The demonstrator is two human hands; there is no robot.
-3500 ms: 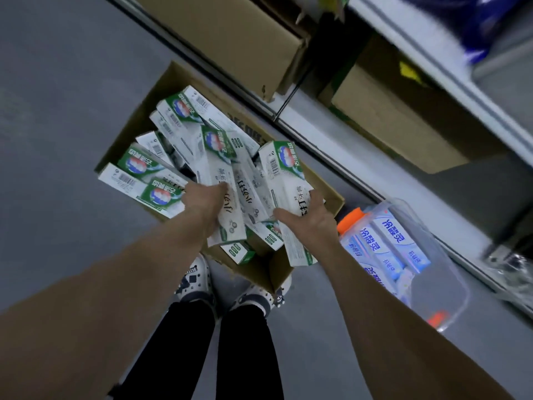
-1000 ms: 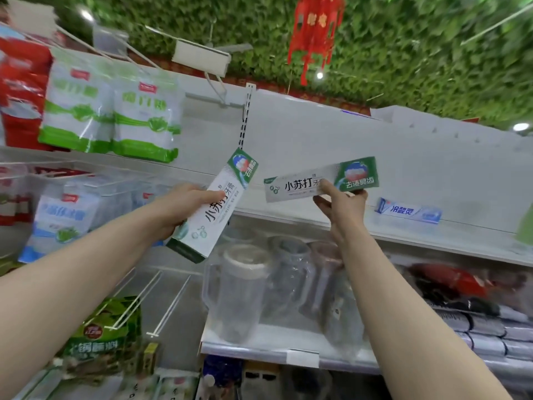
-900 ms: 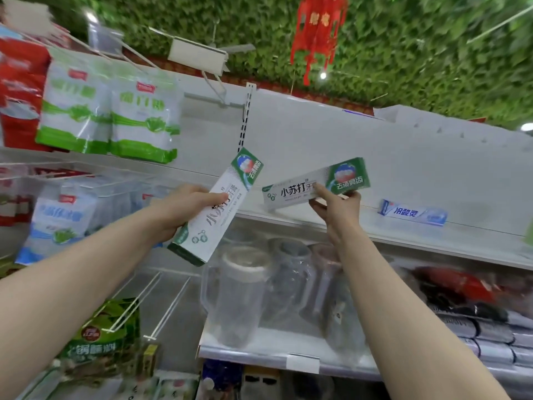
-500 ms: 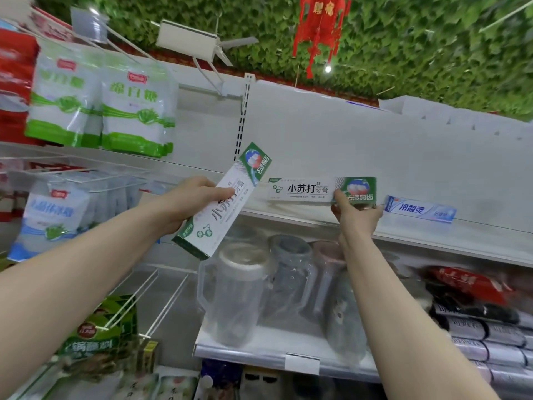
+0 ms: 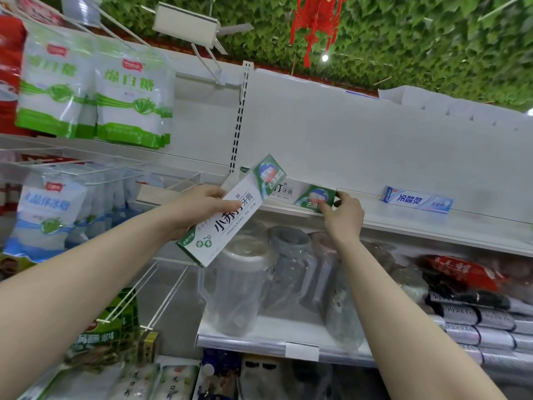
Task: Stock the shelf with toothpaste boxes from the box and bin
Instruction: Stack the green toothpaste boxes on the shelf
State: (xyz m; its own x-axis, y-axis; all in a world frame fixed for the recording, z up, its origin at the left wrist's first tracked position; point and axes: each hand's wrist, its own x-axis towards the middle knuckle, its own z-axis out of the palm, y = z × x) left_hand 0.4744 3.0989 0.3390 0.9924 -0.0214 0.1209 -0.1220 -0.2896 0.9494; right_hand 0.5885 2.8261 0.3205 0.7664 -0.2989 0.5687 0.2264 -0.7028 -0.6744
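The left hand is holding a long white-and-green cardboard toothpaste box up in the air. Its grip is curling round the middle of the box, which is tilting with the green end up and to the right, just in front of the shelf edge. The right hand is reaching up to the white metal shelf, and its grip is pinching the green right-hand end of a second white-and-green toothpaste box. That one is lying lengthwise on the shelf, its left part hiding behind the raised box. Further right on the same shelf, well apart from the hand, a blue-and-white toothpaste box is lying lengthwise too. Below, clear plastic pitchers in film are standing on the next level, and green-and-white bags are hanging at the upper left.
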